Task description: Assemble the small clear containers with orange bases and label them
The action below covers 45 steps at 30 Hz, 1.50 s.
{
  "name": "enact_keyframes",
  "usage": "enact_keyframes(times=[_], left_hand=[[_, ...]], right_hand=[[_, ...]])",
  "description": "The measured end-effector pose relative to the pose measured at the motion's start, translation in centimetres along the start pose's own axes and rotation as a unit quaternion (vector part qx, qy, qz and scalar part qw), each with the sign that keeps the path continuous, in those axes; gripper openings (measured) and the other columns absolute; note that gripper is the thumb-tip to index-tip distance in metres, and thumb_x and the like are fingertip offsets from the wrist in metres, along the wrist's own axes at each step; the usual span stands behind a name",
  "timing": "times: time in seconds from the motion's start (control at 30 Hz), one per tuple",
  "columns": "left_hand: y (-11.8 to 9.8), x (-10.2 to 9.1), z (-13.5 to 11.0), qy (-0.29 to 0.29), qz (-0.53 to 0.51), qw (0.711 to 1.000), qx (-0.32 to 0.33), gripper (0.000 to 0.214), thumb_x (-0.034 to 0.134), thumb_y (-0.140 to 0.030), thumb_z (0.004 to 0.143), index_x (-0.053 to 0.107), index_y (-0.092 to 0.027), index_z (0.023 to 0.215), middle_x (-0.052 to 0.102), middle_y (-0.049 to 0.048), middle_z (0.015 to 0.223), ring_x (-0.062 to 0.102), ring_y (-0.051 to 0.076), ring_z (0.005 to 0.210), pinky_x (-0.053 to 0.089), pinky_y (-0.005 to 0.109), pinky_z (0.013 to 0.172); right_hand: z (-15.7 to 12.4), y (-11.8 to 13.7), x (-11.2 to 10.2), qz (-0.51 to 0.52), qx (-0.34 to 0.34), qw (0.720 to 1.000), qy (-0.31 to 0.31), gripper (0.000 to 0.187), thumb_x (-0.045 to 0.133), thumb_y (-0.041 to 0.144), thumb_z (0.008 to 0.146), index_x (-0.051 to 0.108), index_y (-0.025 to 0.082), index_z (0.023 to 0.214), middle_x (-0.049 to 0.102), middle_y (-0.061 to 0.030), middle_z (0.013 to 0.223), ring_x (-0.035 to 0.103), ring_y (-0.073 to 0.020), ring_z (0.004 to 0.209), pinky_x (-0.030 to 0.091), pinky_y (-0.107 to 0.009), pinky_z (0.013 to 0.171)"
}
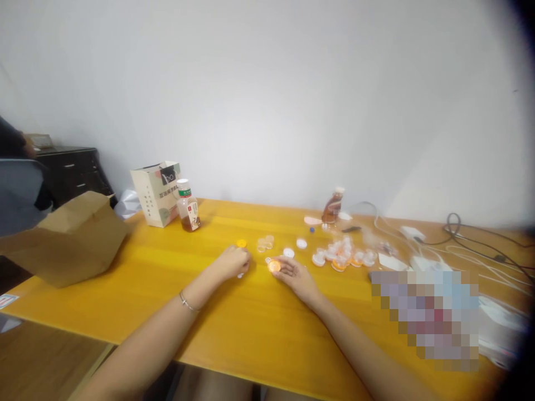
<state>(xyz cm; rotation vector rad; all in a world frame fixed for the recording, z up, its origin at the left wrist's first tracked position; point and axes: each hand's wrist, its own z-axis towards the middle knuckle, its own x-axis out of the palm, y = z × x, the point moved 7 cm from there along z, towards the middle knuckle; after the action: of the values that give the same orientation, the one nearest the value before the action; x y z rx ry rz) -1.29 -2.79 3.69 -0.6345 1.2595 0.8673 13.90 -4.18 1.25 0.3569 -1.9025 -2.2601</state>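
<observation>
My right hand (296,277) pinches a small round orange cap (274,266) between thumb and fingers, above the yellow wooden table (234,328). A small pale piece shows at the cap's far left edge. My left hand (233,263) is closed, knuckles up, a little to the left. A bit of something white (240,275) peeks out below its fingers; the rest is hidden. Just beyond the left hand lies a yellow-orange cap (241,243). Clear twin-cup containers (265,243) lie beyond and between the hands. Two white caps (288,253) (301,243) lie beyond my right hand.
A pile of clear and orange small cases (343,253) lies to the right. Behind stand a brown bottle (332,207), a labelled bottle (189,209) and a printed paper bag (157,195). A brown paper bag (71,239) sits left; cables (468,250) run along the right.
</observation>
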Motion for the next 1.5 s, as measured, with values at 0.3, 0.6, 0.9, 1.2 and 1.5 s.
enact_keyframes(times=[0.3,0.6,0.9,1.2,1.5], left_hand=[[-1.9,-1.5,-0.1,-0.074,-0.066,0.994,0.051,0.012,0.044,-0.019,0.077,0.056,-0.016,0.076,0.059,0.0046,0.075,0.055,0.015,0.07,0.038,0.024,0.065],[-5.4,-2.6,-1.0,-0.155,-0.08,0.971,0.165,0.027,0.033,-0.031,0.087,0.055,-0.018,0.082,0.057,0.0037,0.077,0.053,0.012,0.073,0.034,0.026,0.069],[-5.7,-2.4,-1.2,-0.145,-0.091,0.973,0.157,0.021,0.035,-0.018,0.085,0.056,-0.02,0.088,0.059,0.0034,0.085,0.053,0.014,0.079,0.034,0.028,0.07],[-5.6,-3.8,-1.2,-0.118,-0.215,0.956,0.159,0.02,0.04,-0.021,0.084,0.058,-0.021,0.092,0.059,0.003,0.093,0.052,0.013,0.088,0.036,0.026,0.08],[1.7,-0.5,-1.3,0.113,-0.257,0.96,-0.005,0.014,0.054,-0.024,0.071,0.062,-0.014,0.075,0.064,0.0024,0.071,0.056,0.011,0.062,0.04,0.019,0.058]], right_hand=[[-0.1,-0.3,0.0,0.01,0.018,1.0,0.003,0.035,0.067,0.029,0.06,0.057,0.02,0.093,0.064,-0.0018,0.081,0.06,-0.0156,0.079,0.042,-0.034,0.083],[-0.3,-0.2,0.4,0.001,0.03,0.999,0.031,0.04,0.067,0.032,0.061,0.057,0.021,0.098,0.065,-0.0014,0.081,0.061,-0.0174,0.081,0.042,-0.036,0.084],[-0.3,-0.5,0.4,0.065,0.054,0.996,0.038,0.039,0.067,0.026,0.061,0.057,0.021,0.098,0.066,0.0002,0.079,0.06,-0.0146,0.078,0.04,-0.033,0.085],[-0.2,-0.3,0.2,0.08,0.051,0.995,0.034,0.038,0.069,0.027,0.06,0.057,0.021,0.095,0.065,-0.0009,0.081,0.06,-0.0156,0.08,0.04,-0.034,0.085],[-0.4,-0.4,0.2,0.057,0.057,0.996,0.024,0.038,0.069,0.029,0.059,0.057,0.021,0.095,0.064,-0.0019,0.085,0.059,-0.0168,0.081,0.04,-0.035,0.085]])
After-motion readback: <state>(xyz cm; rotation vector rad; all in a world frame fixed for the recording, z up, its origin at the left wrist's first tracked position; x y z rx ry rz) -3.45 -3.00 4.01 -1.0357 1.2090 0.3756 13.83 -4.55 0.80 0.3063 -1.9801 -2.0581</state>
